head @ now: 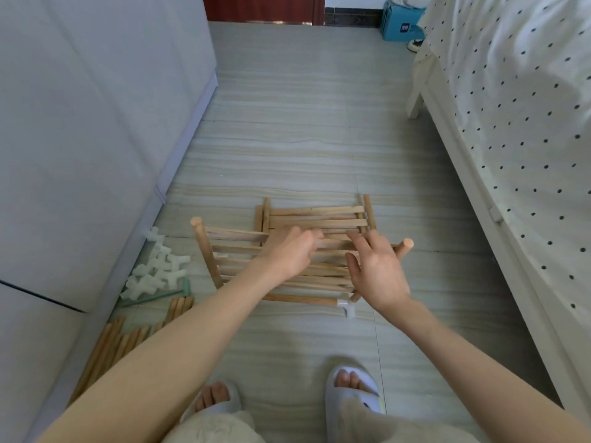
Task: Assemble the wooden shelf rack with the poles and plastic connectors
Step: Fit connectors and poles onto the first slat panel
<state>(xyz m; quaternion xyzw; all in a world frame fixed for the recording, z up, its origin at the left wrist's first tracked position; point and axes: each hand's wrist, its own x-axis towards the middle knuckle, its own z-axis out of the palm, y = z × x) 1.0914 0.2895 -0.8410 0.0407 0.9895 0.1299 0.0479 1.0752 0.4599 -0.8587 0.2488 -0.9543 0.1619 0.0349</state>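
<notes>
Wooden rack is lying half-built on the floor, a second slatted panel at its twelve o'clock. Left hand is hanging over the slats, fingers loosely curled, holding nothing. Right hand is hovering, fingers spread wide, a pole end at its two o'clock. Connectors and loose poles are waiting at nine o'clock. Best steadying the frame by its side poles before pressing on a connector.

Two slatted wooden shelf panels lie at twelve o'clock, and one white connector is fitted at the nearer panel's corner.
</notes>
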